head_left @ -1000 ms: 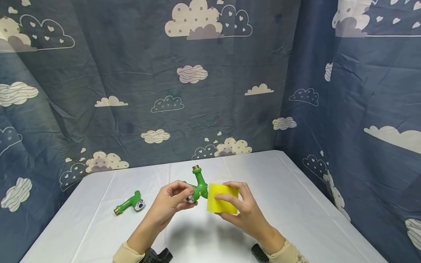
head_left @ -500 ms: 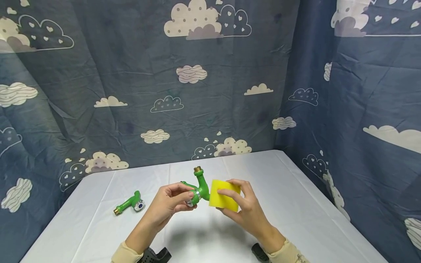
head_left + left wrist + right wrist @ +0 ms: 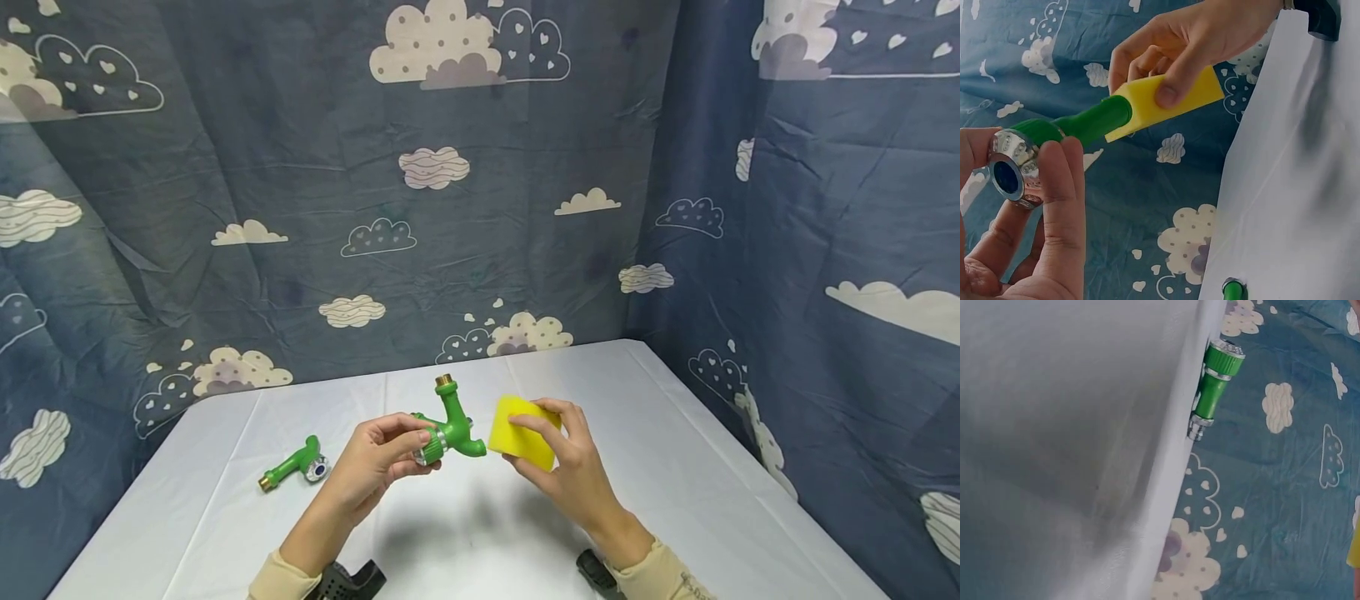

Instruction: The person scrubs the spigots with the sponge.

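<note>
My left hand (image 3: 378,458) holds a green faucet (image 3: 455,421) above the table by its ribbed knob, brass threaded end up and spout toward the right. The chrome knob cap (image 3: 1009,172) with a dark blue centre faces the left wrist view. My right hand (image 3: 573,458) pinches a yellow sponge (image 3: 510,442) between thumb and fingers. A narrow gap shows between sponge and spout tip in the head view; in the left wrist view they overlap, and contact cannot be told. Only a sliver of the sponge (image 3: 1355,547) shows in the right wrist view.
A second green faucet (image 3: 296,462) with a chrome and blue knob lies on the white-covered table (image 3: 225,533), left of my left hand. It also shows as a faucet (image 3: 1213,394) in the right wrist view. A cloud-patterned curtain (image 3: 300,167) stands behind the table.
My right hand has drawn the sponge up and to the right, off the spout, which now shows fully. My left hand has moved slightly left with the faucet still in its grip.
</note>
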